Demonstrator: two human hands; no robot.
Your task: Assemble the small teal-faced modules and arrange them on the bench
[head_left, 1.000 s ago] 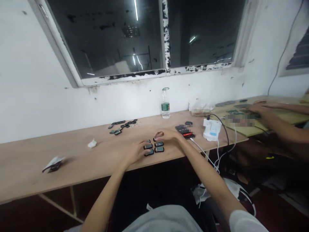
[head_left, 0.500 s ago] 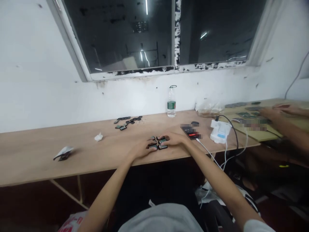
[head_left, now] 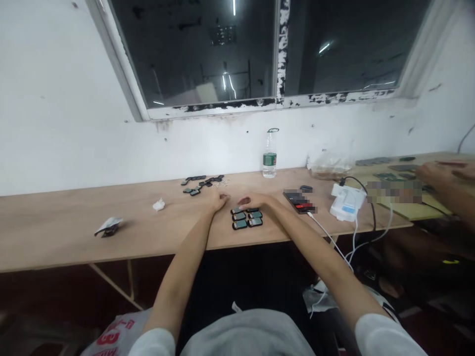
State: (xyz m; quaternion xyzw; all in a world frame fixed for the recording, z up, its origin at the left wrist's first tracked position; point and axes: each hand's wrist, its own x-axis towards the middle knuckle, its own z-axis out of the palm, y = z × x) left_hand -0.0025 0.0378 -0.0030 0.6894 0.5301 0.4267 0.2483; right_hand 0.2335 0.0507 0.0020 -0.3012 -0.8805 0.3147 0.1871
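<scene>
Pale plywood tabletop [head_left: 70,237] carries six small black screened devices [head_left: 245,218] in a tight two-column block, just in front of both hands. The left hand [head_left: 217,200] and the right hand [head_left: 256,200] rest on the wood, loosely curled and nearly meeting, with nothing visible in their grasp; the right one lies just beyond the block's top row. Farther back sits a scattered group of dark devices [head_left: 202,184]. To the right, a phone [head_left: 298,201] lies near a white charger [head_left: 347,203], and a co-worker's hand [head_left: 432,173] reaches over a pale board [head_left: 419,211].
</scene>
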